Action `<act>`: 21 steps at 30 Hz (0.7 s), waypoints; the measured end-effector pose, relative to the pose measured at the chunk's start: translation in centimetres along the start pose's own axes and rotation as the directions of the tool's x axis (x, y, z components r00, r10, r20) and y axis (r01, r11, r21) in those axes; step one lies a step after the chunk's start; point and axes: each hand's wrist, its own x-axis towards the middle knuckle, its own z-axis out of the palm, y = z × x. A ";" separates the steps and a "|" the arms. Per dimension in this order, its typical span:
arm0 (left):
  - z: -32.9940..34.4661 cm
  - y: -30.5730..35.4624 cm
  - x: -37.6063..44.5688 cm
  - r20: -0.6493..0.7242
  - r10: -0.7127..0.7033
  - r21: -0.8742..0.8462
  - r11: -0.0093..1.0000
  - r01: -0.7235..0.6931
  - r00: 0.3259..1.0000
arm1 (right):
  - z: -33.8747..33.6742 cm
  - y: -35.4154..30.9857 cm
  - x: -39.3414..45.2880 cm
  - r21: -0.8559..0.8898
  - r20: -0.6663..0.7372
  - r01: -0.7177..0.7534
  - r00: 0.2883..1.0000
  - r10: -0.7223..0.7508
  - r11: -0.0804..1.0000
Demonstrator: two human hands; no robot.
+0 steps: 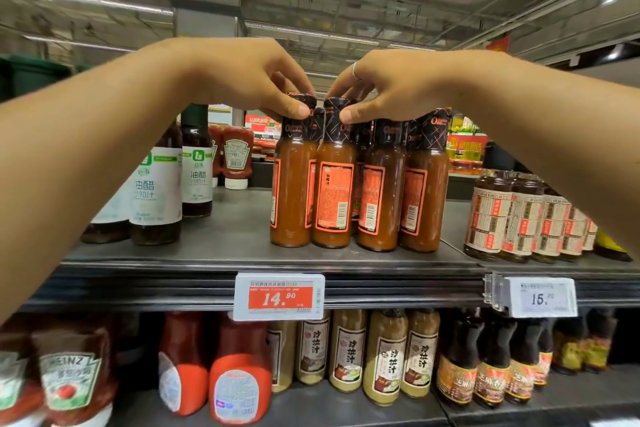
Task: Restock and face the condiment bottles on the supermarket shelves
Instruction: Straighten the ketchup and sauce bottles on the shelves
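Pinching orange sauce bottles [313, 184], tag [279, 296] reads 14.90, Heinz bottle [71, 378] below

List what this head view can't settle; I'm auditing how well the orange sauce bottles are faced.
- Orange sauce bottles: back rows hidden behind the front row, count unknown.
- Caps under left hand and right hand: covered by fingers.
- Heinz bottles: cut off by bottom-left edge, blurred.
- Red price tag: small print unreadable.

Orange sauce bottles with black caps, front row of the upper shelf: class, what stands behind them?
Behind the orange sauce bottles with black caps, more black-wrapped necks of a second row show through the gaps. Their bodies are mostly covered, so how many stand there cannot be told.
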 end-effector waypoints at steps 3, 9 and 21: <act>0.0 0.0 -0.1 0.026 0.007 -0.073 0.997 -0.005 1.000 | 0.1 -0.2 -0.1 -0.036 -0.015 -0.007 1.000 0.006 0.999; 0.2 0.1 -0.1 0.068 0.029 -0.140 0.990 -0.020 0.997 | 0.4 -0.6 -0.1 -0.130 -0.051 -0.052 0.998 0.046 0.990; 0.2 0.6 -0.4 -0.024 -0.054 -0.094 0.994 0.051 0.998 | -0.1 0.5 -0.7 0.056 -0.042 0.022 0.999 -0.019 0.998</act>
